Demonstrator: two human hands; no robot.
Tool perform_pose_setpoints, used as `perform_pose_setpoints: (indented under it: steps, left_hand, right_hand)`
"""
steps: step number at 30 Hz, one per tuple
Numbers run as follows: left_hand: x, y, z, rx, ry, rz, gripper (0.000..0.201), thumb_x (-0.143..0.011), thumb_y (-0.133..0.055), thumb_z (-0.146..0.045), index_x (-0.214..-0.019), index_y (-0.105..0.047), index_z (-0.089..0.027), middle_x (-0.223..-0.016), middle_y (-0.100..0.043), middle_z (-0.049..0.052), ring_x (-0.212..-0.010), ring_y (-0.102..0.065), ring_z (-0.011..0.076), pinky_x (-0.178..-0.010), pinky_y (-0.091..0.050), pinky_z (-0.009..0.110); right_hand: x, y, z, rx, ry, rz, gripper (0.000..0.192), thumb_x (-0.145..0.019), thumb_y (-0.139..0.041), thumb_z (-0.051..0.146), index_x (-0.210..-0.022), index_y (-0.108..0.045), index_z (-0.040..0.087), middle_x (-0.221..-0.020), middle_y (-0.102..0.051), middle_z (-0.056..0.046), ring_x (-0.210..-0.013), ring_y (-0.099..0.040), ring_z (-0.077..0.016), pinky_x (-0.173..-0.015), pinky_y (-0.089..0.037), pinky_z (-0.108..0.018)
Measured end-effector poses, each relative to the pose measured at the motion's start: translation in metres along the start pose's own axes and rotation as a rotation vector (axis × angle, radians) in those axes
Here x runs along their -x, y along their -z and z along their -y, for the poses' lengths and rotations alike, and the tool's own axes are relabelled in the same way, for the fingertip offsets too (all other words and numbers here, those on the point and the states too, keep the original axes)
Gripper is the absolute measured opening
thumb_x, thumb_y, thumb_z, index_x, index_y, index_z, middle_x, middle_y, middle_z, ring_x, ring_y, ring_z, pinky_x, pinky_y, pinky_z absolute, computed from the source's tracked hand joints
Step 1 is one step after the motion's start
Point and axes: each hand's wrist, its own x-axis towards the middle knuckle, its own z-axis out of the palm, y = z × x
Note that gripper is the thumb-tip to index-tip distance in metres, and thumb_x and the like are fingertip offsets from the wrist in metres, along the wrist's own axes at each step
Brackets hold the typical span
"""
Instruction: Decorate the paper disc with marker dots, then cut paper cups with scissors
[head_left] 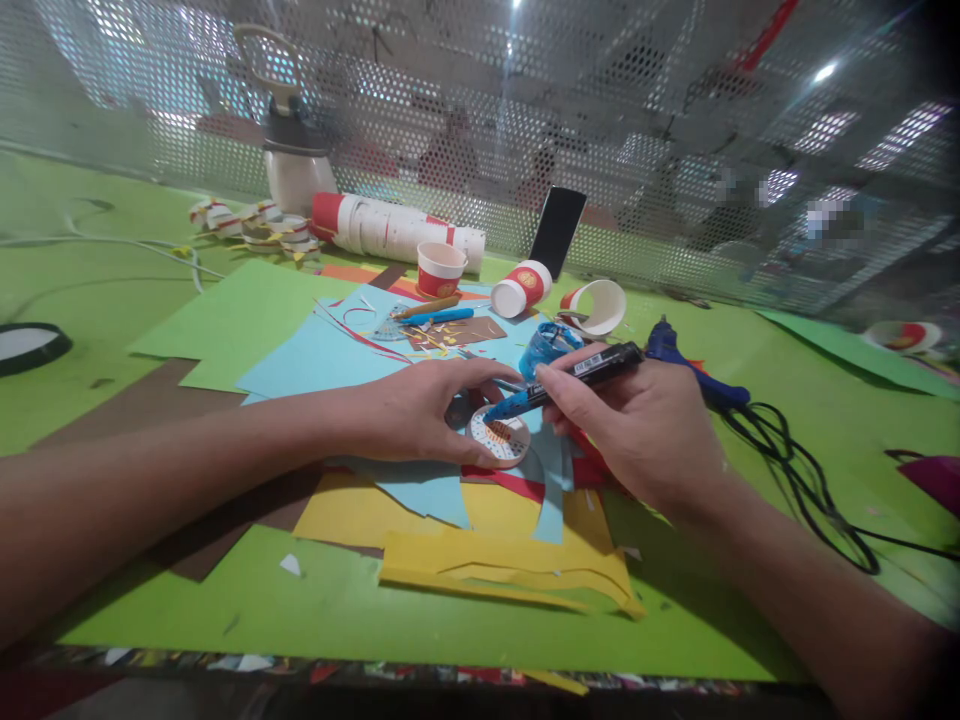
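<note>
The right hand [637, 425] grips a marker [570, 380], its tip on a small round disc [501, 441] that the left hand [420, 410] pinches.

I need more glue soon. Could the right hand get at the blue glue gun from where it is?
Probably yes: the glue gun lies just behind the right hand with nothing between, though that hand holds a marker.
</note>
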Motion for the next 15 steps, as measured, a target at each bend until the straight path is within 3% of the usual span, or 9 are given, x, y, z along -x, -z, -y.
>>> perform_pose_setpoints:
  steps: [10,15]
  left_hand:
    - [-0.0014,-0.0003,-0.0023,0.032,0.01,0.004,0.068,-0.071,-0.075,-0.036,-0.133,-0.05,-0.022,-0.109,-0.066,0.004,-0.095,-0.06,0.0195,-0.081,-0.047,0.029]
    - [-0.0022,-0.001,-0.0002,0.012,0.001,-0.01,0.07,-0.07,-0.075,-0.037,-0.133,-0.049,-0.02,-0.115,-0.065,0.006,-0.103,-0.06,0.0226,-0.088,-0.047,0.032]
  right_hand:
    - [0.0014,-0.0042,0.0034,0.024,0.117,0.017,0.02,-0.083,-0.065,0.026,-0.063,-0.064,0.02,-0.057,-0.067,0.001,-0.049,-0.06,-0.0131,-0.043,-0.046,-0.023]
    - [0.0025,-0.0073,0.0045,-0.067,0.115,0.028,0.019,-0.083,-0.065,0.028,-0.066,-0.063,0.021,-0.063,-0.07,0.0,-0.051,-0.061,-0.0132,-0.045,-0.047,-0.023]
